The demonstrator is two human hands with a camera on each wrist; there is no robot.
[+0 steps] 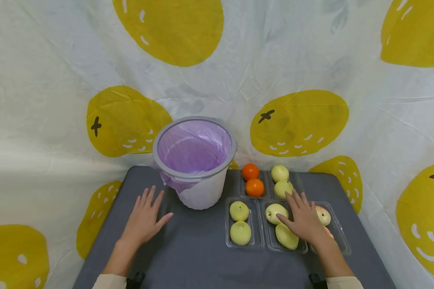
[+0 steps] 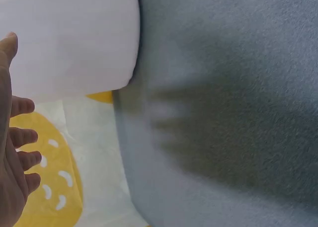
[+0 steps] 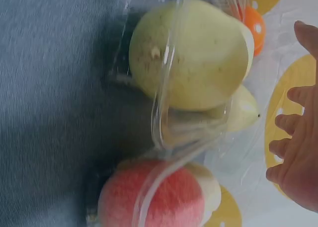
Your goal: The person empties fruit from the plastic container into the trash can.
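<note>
My left hand (image 1: 142,220) hovers over the table with fingers spread, just left of a white bin (image 1: 202,194) with a grey rim and a purple bag (image 1: 193,154) inside. It holds nothing. Fingers extended, my right hand (image 1: 305,218) is above the front trays and also grips nothing. Below it, a clear plastic tray (image 1: 267,237) contains two yellow-green pears (image 1: 287,237). The right-hand tray (image 1: 341,241) has pinkish fruit (image 1: 323,216) partly hidden by that hand; the right wrist view shows a red, apple-like fruit (image 3: 154,194) there.
Two round yellow-green fruits (image 1: 240,233) sit in the front left tray (image 1: 256,224). Behind, one tray has two oranges (image 1: 254,187), another two pale green fruits (image 1: 280,173). A lemon-patterned curtain (image 1: 238,88) hangs behind the dark grey table (image 1: 191,249).
</note>
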